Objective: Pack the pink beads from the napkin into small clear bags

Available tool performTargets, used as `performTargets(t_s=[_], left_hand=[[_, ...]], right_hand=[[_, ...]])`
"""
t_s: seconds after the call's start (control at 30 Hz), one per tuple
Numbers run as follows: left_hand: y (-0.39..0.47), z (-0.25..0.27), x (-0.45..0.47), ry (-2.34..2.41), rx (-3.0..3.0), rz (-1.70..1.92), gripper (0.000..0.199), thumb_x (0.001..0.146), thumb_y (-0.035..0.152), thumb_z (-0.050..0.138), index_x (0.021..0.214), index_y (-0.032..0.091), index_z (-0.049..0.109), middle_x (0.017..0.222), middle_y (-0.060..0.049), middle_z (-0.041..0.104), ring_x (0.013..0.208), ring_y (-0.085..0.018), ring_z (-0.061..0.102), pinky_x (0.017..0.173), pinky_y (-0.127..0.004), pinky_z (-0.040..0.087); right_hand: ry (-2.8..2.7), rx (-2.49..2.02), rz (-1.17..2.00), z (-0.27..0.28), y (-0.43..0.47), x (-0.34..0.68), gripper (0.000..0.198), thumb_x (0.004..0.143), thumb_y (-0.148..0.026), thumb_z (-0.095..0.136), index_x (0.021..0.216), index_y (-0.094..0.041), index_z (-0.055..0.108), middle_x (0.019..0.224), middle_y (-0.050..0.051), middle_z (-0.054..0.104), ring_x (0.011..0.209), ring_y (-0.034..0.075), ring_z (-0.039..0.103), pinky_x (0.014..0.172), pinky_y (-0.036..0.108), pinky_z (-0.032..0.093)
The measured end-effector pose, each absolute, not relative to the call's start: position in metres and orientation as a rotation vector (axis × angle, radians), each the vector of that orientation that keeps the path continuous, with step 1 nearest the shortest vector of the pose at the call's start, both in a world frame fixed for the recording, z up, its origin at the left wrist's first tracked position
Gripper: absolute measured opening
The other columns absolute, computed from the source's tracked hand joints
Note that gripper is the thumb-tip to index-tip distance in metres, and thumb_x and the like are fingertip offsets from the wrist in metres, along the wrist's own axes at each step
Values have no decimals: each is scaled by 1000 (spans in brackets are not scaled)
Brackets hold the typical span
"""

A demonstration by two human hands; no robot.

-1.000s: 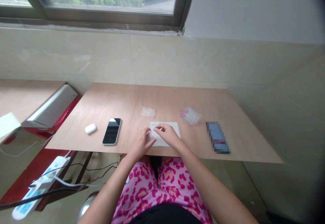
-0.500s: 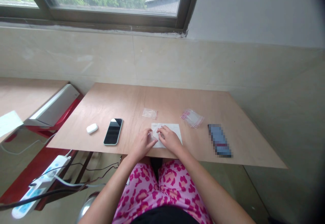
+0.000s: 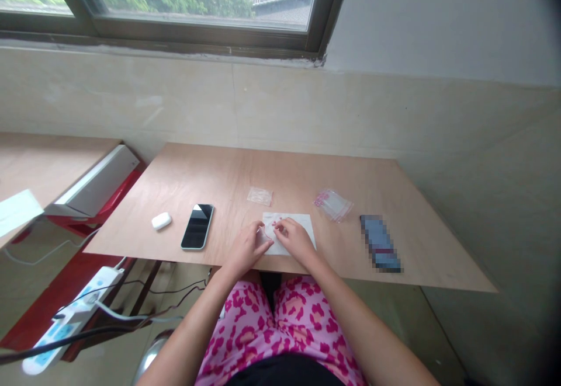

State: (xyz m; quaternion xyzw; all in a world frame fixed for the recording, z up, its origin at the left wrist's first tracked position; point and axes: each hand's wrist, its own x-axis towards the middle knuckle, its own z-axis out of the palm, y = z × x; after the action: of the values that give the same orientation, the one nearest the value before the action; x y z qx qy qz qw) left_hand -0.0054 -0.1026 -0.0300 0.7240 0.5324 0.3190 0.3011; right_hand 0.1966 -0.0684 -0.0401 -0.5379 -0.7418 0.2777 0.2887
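Note:
My left hand (image 3: 246,248) is at the left edge of a white sheet of paper (image 3: 303,233) near the table's front edge. Its thumb and fingers curl around what looks like a small clear plastic bag (image 3: 262,235) with a thin reddish line. My right hand (image 3: 293,237) rests over the middle of the paper, thumb and fingertips pinched together. Whatever is between those fingertips is too small to make out. A few tiny reddish pieces (image 3: 275,222) lie on the paper just beyond the fingers.
Behind the paper lie a clear plastic packet (image 3: 260,195) and a pile of clear bags with pink marks (image 3: 333,205). To the left are a phone (image 3: 197,227) and a white earbud case (image 3: 161,221); a blurred-out phone-like object (image 3: 380,243) lies right. A power strip (image 3: 72,322) hangs lower left.
My right hand's fingertips have shifted slightly right and down and drawn closer together, showing more of the reddish pieces. My left hand stays nearly in place. The view has shifted slightly.

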Motion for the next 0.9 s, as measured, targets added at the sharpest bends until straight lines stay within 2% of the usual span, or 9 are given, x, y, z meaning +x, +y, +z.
performTargets(t_s=[0.13, 0.27, 0.4, 0.47, 0.57, 0.67, 0.9], left_hand=[[-103, -30, -5, 1416, 1906, 834, 44, 90, 38, 70, 128, 22, 54, 118, -11, 67, 107, -29, 66, 92, -43, 52], [-103, -32, -4, 1407, 1904, 836, 45, 88, 36, 72, 126, 21, 55, 116, -11, 67, 106, -29, 65, 92, -43, 52], [-102, -35, -5, 1396, 1896, 852, 46, 87, 36, 72, 128, 21, 54, 120, -12, 66, 109, -30, 65, 94, -44, 51], [-102, -36, -5, 1390, 1898, 859, 47, 88, 36, 72, 128, 21, 54, 119, -12, 67, 108, -30, 65, 94, -45, 51], [-102, -37, -5, 1390, 1896, 870, 47, 88, 38, 72, 128, 22, 54, 118, -12, 67, 107, -30, 65, 94, -45, 51], [-102, -39, -5, 1385, 1893, 875, 46, 88, 38, 71, 128, 22, 54, 118, -11, 66, 106, -29, 65, 93, -44, 51], [-102, -38, -6, 1374, 1886, 869, 44, 89, 39, 71, 126, 22, 54, 119, -12, 66, 108, -30, 65, 93, -44, 51]], right_hand=[[-1637, -1453, 948, -38, -66, 192, 24, 94, -38, 60, 90, -18, 72, 86, 5, 74, 69, 18, 63, 67, 28, 50], [-1696, -1306, 1080, -31, -66, 186, 23, 92, -39, 62, 92, -19, 74, 90, 4, 76, 73, 18, 65, 70, 28, 50], [-1776, -1405, 840, -31, -60, 200, 22, 95, -32, 57, 94, -19, 75, 92, 5, 75, 73, 18, 64, 72, 29, 50], [-1876, -1463, 679, -35, -57, 210, 23, 95, -26, 56, 106, -19, 74, 100, 7, 74, 82, 20, 66, 78, 30, 51], [-2079, -1502, 563, -41, -59, 218, 37, 95, -19, 53, 129, -21, 67, 118, 10, 69, 98, 21, 67, 86, 30, 51], [-2214, -1564, 492, -45, -63, 217, 42, 96, -19, 53, 137, -24, 63, 120, 10, 66, 100, 21, 67, 86, 28, 51], [-2096, -1609, 453, -51, -62, 218, 18, 96, -20, 56, 109, -21, 68, 110, 7, 67, 97, 19, 67, 86, 27, 50]])
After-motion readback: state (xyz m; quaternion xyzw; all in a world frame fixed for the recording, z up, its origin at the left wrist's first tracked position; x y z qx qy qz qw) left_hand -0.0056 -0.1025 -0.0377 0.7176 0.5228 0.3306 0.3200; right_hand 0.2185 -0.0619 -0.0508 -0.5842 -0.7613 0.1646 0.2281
